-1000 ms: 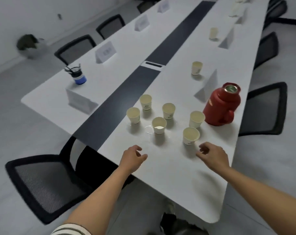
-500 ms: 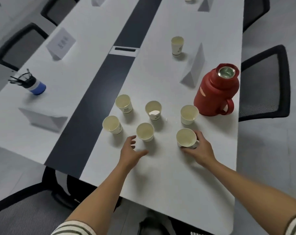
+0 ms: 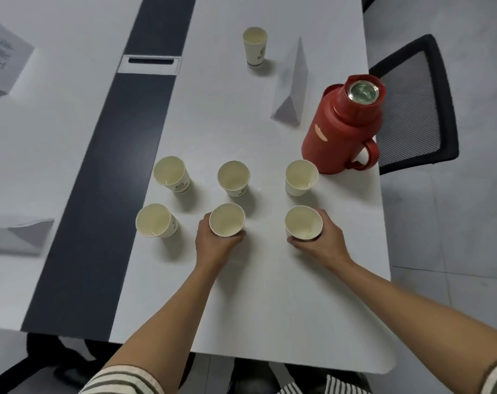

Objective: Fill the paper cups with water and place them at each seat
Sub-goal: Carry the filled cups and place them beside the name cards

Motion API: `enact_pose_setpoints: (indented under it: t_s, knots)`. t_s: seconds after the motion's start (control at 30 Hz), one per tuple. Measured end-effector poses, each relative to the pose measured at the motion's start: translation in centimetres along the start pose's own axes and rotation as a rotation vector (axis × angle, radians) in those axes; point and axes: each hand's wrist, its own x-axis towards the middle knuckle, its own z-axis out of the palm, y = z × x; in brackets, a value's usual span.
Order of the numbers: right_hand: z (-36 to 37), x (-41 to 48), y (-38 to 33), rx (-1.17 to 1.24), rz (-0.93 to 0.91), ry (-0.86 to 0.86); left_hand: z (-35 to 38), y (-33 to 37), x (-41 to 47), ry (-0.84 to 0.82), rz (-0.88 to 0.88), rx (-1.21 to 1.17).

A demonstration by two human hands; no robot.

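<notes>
Head view: left grip (image 3: 216,245) curls round the middle cup (image 3: 227,220), right grip (image 3: 325,242) round the right cup (image 3: 303,223), both standing on the bench (image 3: 270,308). Squeezing hard could buckle thin walls, slopping water.

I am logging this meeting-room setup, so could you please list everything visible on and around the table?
paper cups: seven, cream; six clustered at the near end, a lone cup farther up.
thermos: one, red, upright right of the cluster.
name cards: three, white; one beside the thermos, two on the left half.
table: one, white with a dark centre strip.
cable hatch: one, silver, in the strip.
mesh chair: one, black, at the right edge.
left hand: one, grips the near middle cup.
right hand: one, grips the near right cup.
</notes>
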Motion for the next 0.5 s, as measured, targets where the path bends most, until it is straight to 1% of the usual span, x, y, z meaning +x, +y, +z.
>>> enact_pose_setpoints:
  t_s: [0.1, 0.3, 0.5]
  knots:
    - [-0.3, -0.9, -0.7, 0.008, 0.004, 0.061, -0.4, 0.6, 0.2, -0.046, 0.029, 0.011]
    - [-3.0, -4.1, -2.6, 0.109, 0.013, 0.202, -0.7, 3.6, -1.9, -0.165, 0.129, 0.015]
    - [-8.3, -8.1, -2.4, 0.182, 0.024, 0.388, 1.9, 7.8, -5.0, -0.329, 0.271, 0.051]
